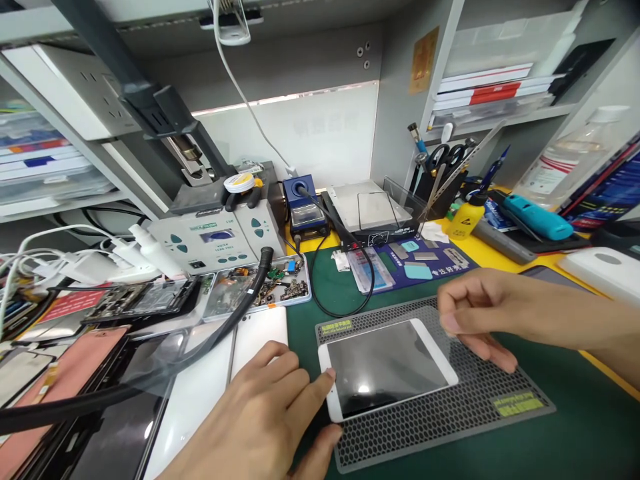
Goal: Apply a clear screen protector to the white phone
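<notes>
Device with white frame and dark glass screen [385, 367] lies flat, screen up, on the grey honeycomb mat [415, 437], which serves as the reference for all positions below. Light reflects from the glass.

Left hand [265, 407]: at the mat's left edge, unclenched, not wrapped around anything. Index fingertip rests on the device's white left end; the thumb lies beside its near left corner. Right hand [480, 320]: above the mat's far right part, just beyond the device's right end, fingers bent, thumb and index close together. Whether anything thin is pinched there cannot be told.

The mat lies on the green-topped table [590, 440]. Left of the mat: a white panel [200, 393], crossed by a black hose [200, 360]. Beyond the mat's far left corner: a tray [307, 279] of small circuit parts and, behind it, a grey control station [220, 233]. Directly beyond the mat: a purple sheet [435, 243] bearing blades and small flat pieces. Past the mat's far right side: a yellow bottle [467, 217] and a teal tool [537, 217].
</notes>
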`<state>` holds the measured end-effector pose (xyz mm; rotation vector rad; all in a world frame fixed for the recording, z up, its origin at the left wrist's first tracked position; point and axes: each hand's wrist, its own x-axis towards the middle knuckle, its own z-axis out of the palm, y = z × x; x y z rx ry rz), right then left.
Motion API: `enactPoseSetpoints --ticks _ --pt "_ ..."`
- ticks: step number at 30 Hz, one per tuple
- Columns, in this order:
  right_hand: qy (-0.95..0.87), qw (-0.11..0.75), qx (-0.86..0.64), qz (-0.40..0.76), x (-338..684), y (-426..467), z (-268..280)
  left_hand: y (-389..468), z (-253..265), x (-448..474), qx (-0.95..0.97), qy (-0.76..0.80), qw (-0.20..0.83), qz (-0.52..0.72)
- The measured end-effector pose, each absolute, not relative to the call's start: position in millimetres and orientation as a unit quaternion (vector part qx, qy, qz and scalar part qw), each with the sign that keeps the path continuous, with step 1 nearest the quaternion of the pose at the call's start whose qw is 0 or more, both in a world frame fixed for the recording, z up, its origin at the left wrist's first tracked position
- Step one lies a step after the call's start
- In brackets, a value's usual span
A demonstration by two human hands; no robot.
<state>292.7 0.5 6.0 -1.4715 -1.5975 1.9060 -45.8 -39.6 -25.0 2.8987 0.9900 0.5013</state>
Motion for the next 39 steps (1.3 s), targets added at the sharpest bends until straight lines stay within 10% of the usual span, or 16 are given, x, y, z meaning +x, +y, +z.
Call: enactPoseSetpoints --ticks 39 --pt "-0.586 0.081 -0.501 0.632 296.2 3.6 -1.8 -36.5 -22.7 -47.2 0.933 0.319 0.012 0.167"
